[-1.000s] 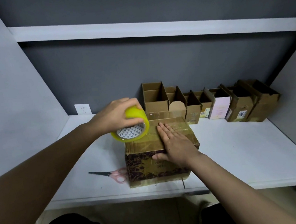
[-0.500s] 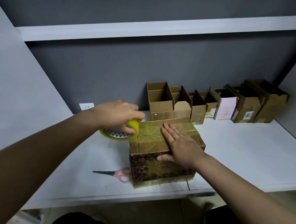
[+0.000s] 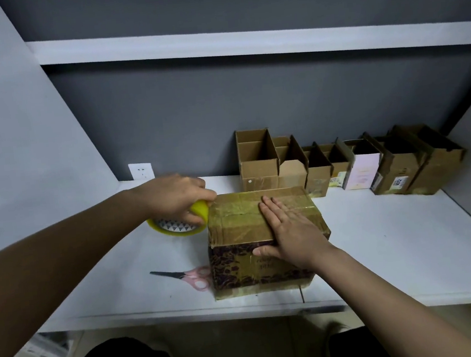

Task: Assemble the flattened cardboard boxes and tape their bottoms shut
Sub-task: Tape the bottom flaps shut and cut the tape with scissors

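Box label [image 3: 399, 182] — reads "2109", perhaps.

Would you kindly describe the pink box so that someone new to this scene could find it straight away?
Look along the back of the white table, where a row of open boxes stands against the dark grey wall. Counting from the right end of that row, the pink box is third. It alone has a pale pink front, while all its neighbours are plain brown cardboard.

The brown corrugated cardboard box [image 3: 263, 233] wears glossy clear tape over its matt flaps, the yellow plastic tape roll [image 3: 179, 225] shines, the pink-handled scissors [image 3: 186, 276] show dark metal blades, and the white tabletop [image 3: 395, 248] looks smooth and matt.
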Tool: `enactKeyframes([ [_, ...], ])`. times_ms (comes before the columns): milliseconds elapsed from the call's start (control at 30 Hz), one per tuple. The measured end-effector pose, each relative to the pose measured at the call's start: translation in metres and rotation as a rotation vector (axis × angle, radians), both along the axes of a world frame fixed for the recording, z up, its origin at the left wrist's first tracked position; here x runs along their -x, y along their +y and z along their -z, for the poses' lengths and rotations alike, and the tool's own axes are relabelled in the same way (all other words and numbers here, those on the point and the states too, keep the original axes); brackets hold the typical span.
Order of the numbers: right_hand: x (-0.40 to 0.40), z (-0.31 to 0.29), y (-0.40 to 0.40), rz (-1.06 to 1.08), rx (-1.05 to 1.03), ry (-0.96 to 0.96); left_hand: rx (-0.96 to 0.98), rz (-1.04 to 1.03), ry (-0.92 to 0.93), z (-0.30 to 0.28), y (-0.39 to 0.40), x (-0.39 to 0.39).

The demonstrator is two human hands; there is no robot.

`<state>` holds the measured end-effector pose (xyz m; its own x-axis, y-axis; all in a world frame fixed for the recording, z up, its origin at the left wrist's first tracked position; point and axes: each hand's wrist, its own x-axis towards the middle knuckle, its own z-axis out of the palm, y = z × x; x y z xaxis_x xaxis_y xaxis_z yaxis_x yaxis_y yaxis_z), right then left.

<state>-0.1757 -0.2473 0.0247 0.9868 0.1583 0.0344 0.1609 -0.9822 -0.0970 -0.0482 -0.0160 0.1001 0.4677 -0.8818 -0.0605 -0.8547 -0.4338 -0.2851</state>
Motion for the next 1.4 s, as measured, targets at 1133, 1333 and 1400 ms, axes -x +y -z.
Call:
enactKeyframes([
  [1133,-0.013,-0.007,0.004,-0.208,0.041,0.029,0.459,-0.248,0.428,0.041,0.004,0.030],
  [1333,-0.007,-0.012,-0.068,-0.215,0.070,0.087,1.020,-0.350,0.895,0.068,-0.029,0.074],
  [1400,-0.004,-0.018,-0.070,-0.188,0.020,0.145,1.142,-0.372,0.928,0.074,-0.038,0.083],
])
